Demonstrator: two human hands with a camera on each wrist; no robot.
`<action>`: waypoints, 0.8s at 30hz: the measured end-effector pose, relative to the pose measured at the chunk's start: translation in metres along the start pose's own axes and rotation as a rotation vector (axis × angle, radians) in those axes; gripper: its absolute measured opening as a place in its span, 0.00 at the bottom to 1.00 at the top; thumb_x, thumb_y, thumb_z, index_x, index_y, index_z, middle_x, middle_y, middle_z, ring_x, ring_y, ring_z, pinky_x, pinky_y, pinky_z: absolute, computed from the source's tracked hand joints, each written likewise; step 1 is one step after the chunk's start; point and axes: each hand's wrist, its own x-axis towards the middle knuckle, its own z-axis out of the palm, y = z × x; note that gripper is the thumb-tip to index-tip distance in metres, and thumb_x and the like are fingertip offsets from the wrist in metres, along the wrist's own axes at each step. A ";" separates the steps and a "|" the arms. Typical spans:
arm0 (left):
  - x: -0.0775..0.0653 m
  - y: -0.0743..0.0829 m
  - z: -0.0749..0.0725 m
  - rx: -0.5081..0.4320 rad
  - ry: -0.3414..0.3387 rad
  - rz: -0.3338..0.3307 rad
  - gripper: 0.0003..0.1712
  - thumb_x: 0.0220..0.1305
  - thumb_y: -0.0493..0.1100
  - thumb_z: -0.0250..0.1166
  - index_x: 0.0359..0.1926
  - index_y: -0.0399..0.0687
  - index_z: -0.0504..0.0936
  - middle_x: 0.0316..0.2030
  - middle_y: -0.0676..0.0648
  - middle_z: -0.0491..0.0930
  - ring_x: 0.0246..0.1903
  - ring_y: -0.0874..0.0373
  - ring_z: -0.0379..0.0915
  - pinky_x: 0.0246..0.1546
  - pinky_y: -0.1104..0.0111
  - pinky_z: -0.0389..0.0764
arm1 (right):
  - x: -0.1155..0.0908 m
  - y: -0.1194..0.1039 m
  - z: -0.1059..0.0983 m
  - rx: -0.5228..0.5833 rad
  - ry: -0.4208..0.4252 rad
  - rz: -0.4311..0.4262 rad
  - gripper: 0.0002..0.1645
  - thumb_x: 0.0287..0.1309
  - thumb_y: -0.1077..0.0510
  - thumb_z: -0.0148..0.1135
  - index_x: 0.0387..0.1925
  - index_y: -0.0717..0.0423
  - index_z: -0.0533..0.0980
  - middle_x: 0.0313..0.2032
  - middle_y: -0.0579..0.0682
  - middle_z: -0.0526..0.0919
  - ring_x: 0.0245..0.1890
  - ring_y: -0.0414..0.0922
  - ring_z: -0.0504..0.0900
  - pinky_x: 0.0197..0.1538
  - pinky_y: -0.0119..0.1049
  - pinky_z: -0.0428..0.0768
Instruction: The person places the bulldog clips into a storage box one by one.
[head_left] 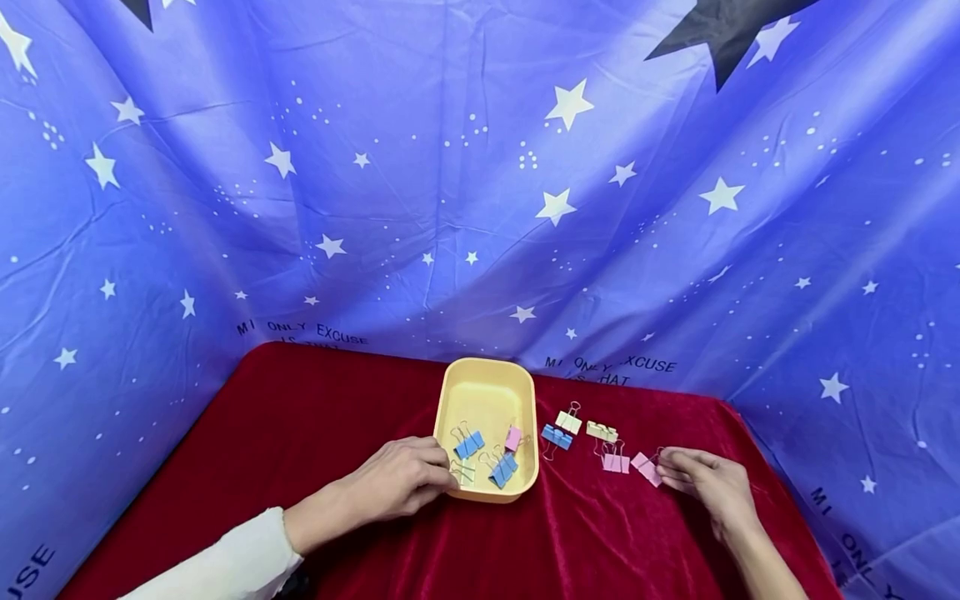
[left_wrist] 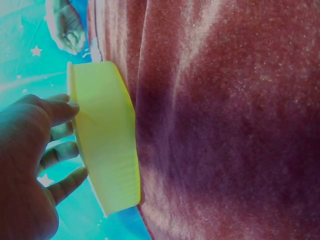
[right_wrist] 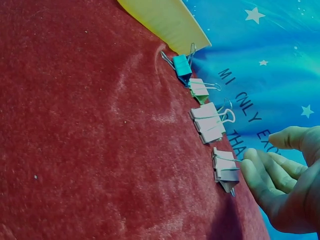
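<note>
My left hand [head_left: 401, 479] grips the near left rim of a yellow plastic box [head_left: 487, 367]; in the left wrist view the thumb lies outside its wall and the fingers reach over the rim. Inside are two blue binder clips [head_left: 468, 445], a pink binder clip [head_left: 513, 438] and a pale yellow one [head_left: 467, 475]. To the right, my right hand [head_left: 712, 487] pinches a wire handle of a pink binder clip [head_left: 646, 469] with its fingertips. The right wrist view shows this clip [right_wrist: 226, 167] at the fingertips; whether it touches the cloth I cannot tell.
Between box and right hand lie a blue binder clip [head_left: 557, 436], a pale yellow one [head_left: 568, 421], a yellow one [head_left: 602, 431] and another pink one [head_left: 616, 462]. Red velvet cloth [head_left: 345, 400] covers the table. A blue star-printed curtain [head_left: 420, 167] hangs behind and at the sides.
</note>
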 end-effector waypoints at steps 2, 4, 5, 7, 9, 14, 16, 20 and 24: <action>0.000 0.000 0.000 -0.001 -0.003 -0.002 0.12 0.60 0.38 0.83 0.42 0.60 0.96 0.37 0.62 0.88 0.43 0.65 0.84 0.50 0.70 0.85 | 0.001 0.000 0.002 -0.014 0.009 0.009 0.15 0.77 0.66 0.67 0.38 0.45 0.92 0.34 0.42 0.97 0.37 0.37 0.97 0.45 0.34 0.93; 0.000 0.000 0.000 -0.003 -0.005 -0.001 0.12 0.60 0.38 0.83 0.42 0.61 0.95 0.38 0.62 0.88 0.44 0.65 0.84 0.50 0.70 0.85 | 0.001 0.000 0.004 -0.022 0.017 0.021 0.15 0.78 0.65 0.67 0.38 0.44 0.92 0.34 0.42 0.97 0.37 0.36 0.97 0.45 0.33 0.93; 0.000 0.000 0.000 -0.003 -0.005 0.001 0.12 0.60 0.38 0.83 0.42 0.61 0.95 0.38 0.62 0.88 0.44 0.65 0.84 0.50 0.70 0.85 | 0.002 0.000 0.005 -0.024 0.019 0.026 0.15 0.78 0.65 0.67 0.38 0.44 0.92 0.34 0.42 0.97 0.36 0.36 0.96 0.45 0.33 0.93; 0.000 0.000 0.000 -0.002 -0.006 0.002 0.13 0.60 0.37 0.83 0.42 0.61 0.95 0.37 0.62 0.88 0.44 0.65 0.84 0.50 0.70 0.85 | 0.003 0.000 0.008 -0.024 0.023 0.034 0.15 0.78 0.64 0.67 0.37 0.44 0.92 0.34 0.42 0.96 0.36 0.36 0.96 0.45 0.32 0.93; 0.000 0.000 0.000 0.000 -0.005 0.002 0.12 0.60 0.37 0.83 0.42 0.60 0.95 0.37 0.62 0.88 0.43 0.65 0.83 0.50 0.70 0.85 | 0.004 0.000 0.009 -0.021 0.026 0.040 0.15 0.78 0.64 0.67 0.37 0.44 0.92 0.33 0.42 0.96 0.36 0.36 0.96 0.44 0.32 0.93; 0.000 0.000 0.000 -0.009 -0.006 -0.011 0.12 0.60 0.38 0.82 0.41 0.60 0.95 0.36 0.61 0.88 0.43 0.65 0.83 0.49 0.70 0.85 | 0.004 -0.002 0.011 -0.028 0.031 0.064 0.13 0.78 0.63 0.68 0.38 0.44 0.92 0.34 0.40 0.96 0.36 0.35 0.96 0.45 0.31 0.93; 0.000 0.001 0.000 -0.018 -0.006 -0.017 0.12 0.60 0.37 0.83 0.41 0.60 0.95 0.36 0.61 0.87 0.42 0.65 0.83 0.49 0.70 0.85 | 0.004 -0.002 0.012 -0.033 0.031 0.070 0.12 0.78 0.63 0.69 0.39 0.44 0.92 0.34 0.40 0.96 0.37 0.35 0.96 0.46 0.31 0.93; 0.000 0.001 0.001 -0.030 0.000 -0.015 0.12 0.59 0.37 0.83 0.41 0.59 0.95 0.35 0.60 0.86 0.41 0.65 0.82 0.47 0.71 0.84 | 0.005 -0.002 0.011 -0.033 0.038 0.069 0.13 0.78 0.63 0.68 0.39 0.44 0.92 0.34 0.40 0.96 0.36 0.35 0.96 0.46 0.31 0.93; 0.000 0.000 0.001 -0.023 0.011 -0.001 0.13 0.59 0.37 0.83 0.41 0.60 0.95 0.35 0.60 0.85 0.41 0.65 0.82 0.47 0.72 0.84 | 0.005 -0.002 0.009 -0.025 0.043 0.055 0.16 0.78 0.65 0.68 0.36 0.43 0.92 0.33 0.40 0.96 0.35 0.35 0.96 0.45 0.31 0.92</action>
